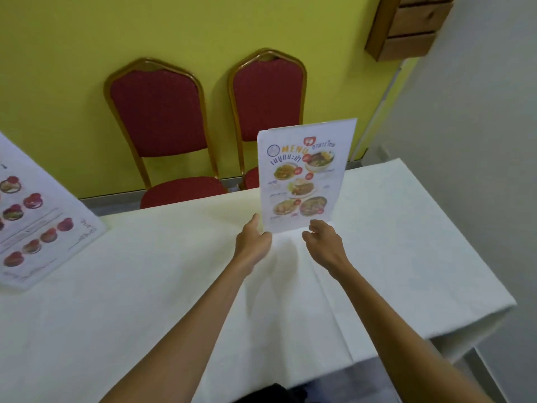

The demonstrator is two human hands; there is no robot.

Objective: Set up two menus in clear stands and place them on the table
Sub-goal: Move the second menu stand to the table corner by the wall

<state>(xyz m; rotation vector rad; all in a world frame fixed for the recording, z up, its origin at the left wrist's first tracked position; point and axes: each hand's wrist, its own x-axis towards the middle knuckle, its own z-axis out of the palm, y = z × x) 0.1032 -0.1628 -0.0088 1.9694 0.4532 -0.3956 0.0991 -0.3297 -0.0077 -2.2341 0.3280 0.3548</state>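
Menu in its clear stand [302, 175] sits upright at the table's [406, 228] 1 o'clock, left hand [252, 239] and right hand [321, 239] loosely open at its base, so I'd square it gently before letting go.

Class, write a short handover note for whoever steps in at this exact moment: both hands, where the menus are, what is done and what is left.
Left hand: open, at the lower left corner of the upright menu, touching or nearly so.
Right hand: open, just off its lower right corner.
That menu stands upright on the table near the far edge, facing you; its clear stand is hard to make out.
Second menu: at the left edge of view, only partly visible; cannot tell whether it stands or lies.
Done: one menu placed.
Left: let go, check it stands, check the second.
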